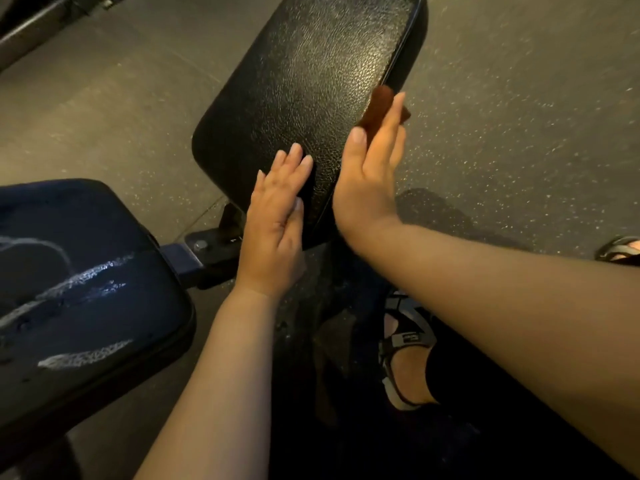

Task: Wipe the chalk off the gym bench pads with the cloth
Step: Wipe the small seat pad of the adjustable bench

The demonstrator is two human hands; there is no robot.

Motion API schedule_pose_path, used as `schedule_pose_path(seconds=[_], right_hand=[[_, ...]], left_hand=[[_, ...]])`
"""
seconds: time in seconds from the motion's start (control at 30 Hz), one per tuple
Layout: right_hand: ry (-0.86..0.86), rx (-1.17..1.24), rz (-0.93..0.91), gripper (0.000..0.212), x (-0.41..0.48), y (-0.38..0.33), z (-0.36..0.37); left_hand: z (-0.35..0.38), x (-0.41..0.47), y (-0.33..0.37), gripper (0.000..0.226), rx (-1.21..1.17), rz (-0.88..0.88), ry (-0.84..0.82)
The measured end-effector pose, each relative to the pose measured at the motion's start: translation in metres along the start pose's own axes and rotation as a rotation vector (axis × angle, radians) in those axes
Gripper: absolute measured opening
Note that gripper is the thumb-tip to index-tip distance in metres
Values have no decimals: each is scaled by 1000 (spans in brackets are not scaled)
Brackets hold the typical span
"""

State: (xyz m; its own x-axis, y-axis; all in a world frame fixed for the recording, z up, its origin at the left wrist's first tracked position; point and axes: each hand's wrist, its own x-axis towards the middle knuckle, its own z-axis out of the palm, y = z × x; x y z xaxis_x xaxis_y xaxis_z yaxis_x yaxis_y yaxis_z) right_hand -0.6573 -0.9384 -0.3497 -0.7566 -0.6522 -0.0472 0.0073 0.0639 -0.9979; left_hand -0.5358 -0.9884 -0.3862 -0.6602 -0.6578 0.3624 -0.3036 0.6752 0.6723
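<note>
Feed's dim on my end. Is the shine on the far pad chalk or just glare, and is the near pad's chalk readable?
Head view: dim, warm light; the speckled shine on the far pad looks like glare off its grained cover, not chalk; white chalk streaks on the near pad read clearly; the cloth under the right hand is slightly blurred; deep shadow below the arms.

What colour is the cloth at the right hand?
The cloth is reddish brown; the head view shows it.

No text is legible; the small sandal tag (408, 338) is too blurred to read
</note>
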Motion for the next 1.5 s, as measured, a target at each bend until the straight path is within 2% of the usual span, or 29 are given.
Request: schedule_pose_path(seconds=[0.1, 0.3, 0.4, 0.53, 0.63, 0.77, 0.87, 1.03, 1.1, 1.17, 1.27, 1.33, 1.4, 1.5], right_hand=[[-30, -34, 25, 65, -44, 23, 18], [-149, 41, 271, 69, -85, 36, 32], [-85, 58, 225, 66, -69, 28, 31], [129, 32, 69, 60, 0, 8, 8], [99, -17, 51, 58, 41, -8, -11], [86, -182, -123, 60, -14, 17, 9], [-37, -51, 77, 64, -60, 35, 24], [-159, -93, 75, 67, -66, 39, 15], [-130, -120, -11, 63, -59, 31, 10], [-56, -195, -213, 60, -43, 20, 7], [-57, -617, -530, 56, -7, 9, -1], [-118, -933, -706, 52, 7, 9, -7], [-203, -1078, -837, 51, 11, 7, -8], [-529, -1172, -1025, 49, 14, 2, 1]], left_hand=[[-2, -5, -1, 48, -39, -15, -10], [-7, -21, -7, 48, -54, -48, -6], [-7, -28, -12, 48, -82, -76, 20], [-3, -35, -15, 48, -125, -110, 77], [-1, -37, -12, 49, -157, -136, 99], [2, -36, -13, 47, -183, -151, 127], [4, -36, -15, 46, -181, -139, 133], [7, -37, -10, 48, -170, -167, 150], [8, -38, -8, 49, -186, -194, 163], [9, -37, -5, 50, -187, -209, 179], [13, -36, 2, 54, -153, -216, 207], [15, -37, 5, 56, -149, -229, 231], [19, -38, 7, 57, -95, -249, 260], [29, -41, 11, 53, -13, -331, 350]])
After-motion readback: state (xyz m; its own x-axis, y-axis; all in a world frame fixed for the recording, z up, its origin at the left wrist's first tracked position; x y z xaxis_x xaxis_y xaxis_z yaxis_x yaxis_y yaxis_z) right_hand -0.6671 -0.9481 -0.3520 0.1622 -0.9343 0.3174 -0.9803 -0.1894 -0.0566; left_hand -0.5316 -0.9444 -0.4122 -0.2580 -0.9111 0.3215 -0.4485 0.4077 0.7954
